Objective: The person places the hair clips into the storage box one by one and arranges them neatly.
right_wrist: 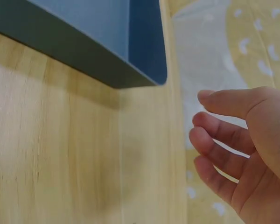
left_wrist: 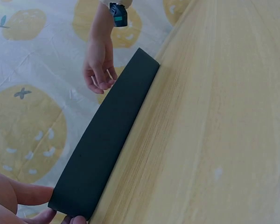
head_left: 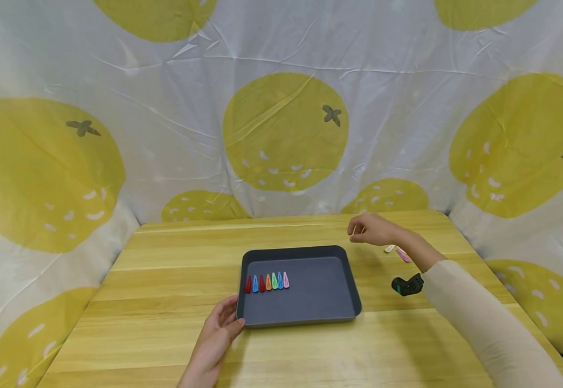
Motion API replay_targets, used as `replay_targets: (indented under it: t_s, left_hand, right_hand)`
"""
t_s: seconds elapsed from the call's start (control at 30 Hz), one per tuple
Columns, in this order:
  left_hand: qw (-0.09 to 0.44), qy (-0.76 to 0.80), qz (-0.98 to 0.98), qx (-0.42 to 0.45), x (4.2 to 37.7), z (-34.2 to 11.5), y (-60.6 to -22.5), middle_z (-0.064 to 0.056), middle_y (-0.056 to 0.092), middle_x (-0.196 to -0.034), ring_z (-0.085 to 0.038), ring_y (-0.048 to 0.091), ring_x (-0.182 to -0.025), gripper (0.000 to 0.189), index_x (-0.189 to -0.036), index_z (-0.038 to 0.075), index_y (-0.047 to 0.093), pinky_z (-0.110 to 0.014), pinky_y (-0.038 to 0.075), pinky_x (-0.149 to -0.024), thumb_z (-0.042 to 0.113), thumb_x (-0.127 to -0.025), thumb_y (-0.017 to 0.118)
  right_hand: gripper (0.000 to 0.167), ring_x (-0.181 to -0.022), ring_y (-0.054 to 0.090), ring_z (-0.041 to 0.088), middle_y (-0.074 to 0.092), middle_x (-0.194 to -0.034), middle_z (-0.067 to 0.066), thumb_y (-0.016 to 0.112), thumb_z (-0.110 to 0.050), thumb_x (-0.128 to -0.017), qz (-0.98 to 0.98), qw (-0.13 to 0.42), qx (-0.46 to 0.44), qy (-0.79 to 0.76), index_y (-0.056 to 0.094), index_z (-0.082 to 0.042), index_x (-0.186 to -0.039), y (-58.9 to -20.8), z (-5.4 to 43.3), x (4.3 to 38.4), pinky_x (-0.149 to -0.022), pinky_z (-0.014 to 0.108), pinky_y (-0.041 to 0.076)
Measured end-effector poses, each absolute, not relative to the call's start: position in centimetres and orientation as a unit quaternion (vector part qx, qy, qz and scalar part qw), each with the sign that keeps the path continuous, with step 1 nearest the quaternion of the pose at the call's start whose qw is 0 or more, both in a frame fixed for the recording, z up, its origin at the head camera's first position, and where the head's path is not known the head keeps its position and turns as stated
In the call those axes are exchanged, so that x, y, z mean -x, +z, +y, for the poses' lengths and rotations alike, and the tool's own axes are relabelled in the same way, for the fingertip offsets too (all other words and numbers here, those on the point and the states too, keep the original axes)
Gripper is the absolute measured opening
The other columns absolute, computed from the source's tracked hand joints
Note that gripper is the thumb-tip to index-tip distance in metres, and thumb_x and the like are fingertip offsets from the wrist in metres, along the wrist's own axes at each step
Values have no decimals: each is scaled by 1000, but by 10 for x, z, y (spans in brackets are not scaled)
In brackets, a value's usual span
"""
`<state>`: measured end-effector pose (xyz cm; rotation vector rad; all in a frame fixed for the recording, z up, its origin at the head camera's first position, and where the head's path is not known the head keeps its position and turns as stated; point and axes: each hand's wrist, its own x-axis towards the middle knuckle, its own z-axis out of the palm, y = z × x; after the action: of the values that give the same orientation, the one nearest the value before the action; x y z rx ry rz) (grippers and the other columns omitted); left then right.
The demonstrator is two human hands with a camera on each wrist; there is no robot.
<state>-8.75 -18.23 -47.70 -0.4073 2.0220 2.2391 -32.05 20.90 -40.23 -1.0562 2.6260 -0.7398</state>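
Note:
A dark grey tray (head_left: 310, 302) stands on the wooden table. Along its left side, several snap hair clips (head_left: 268, 282) in red, blue, orange, green and pink lie upright in a row. My left hand (head_left: 218, 328) grips the tray's front left corner, thumb at the rim; in the left wrist view the fingers (left_wrist: 35, 192) meet that corner. Beyond the tray's right back corner, my right hand (head_left: 371, 229) hovers with loosely bent fingers. The right wrist view shows nothing between those fingers (right_wrist: 219, 126). Pink and pale hair clips (head_left: 404, 255) lie under the right forearm, partly hidden.
A black device with a green stripe (head_left: 406, 285) shows by the right sleeve (head_left: 480, 318). The wooden table (head_left: 165, 280) extends around the tray. A white cloth with yellow fruit prints (head_left: 184, 118) hangs behind the table and along its sides.

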Motion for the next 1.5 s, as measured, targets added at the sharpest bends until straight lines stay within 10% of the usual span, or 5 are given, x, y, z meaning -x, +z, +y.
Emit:
replay_targets:
  t_s: [1.5]
  left_hand:
    - [48,733,664,138,89,-180,-475,-31,34,-156,-43,36,-141,63,-155,-5,33,-52,39,-111,-9,-96,57]
  right_hand:
    - [10,-84,63,28,69,-92,13,68,-1,-93,935,96,212,-268,69,6,-100,-438,332,323,-75,44,54]
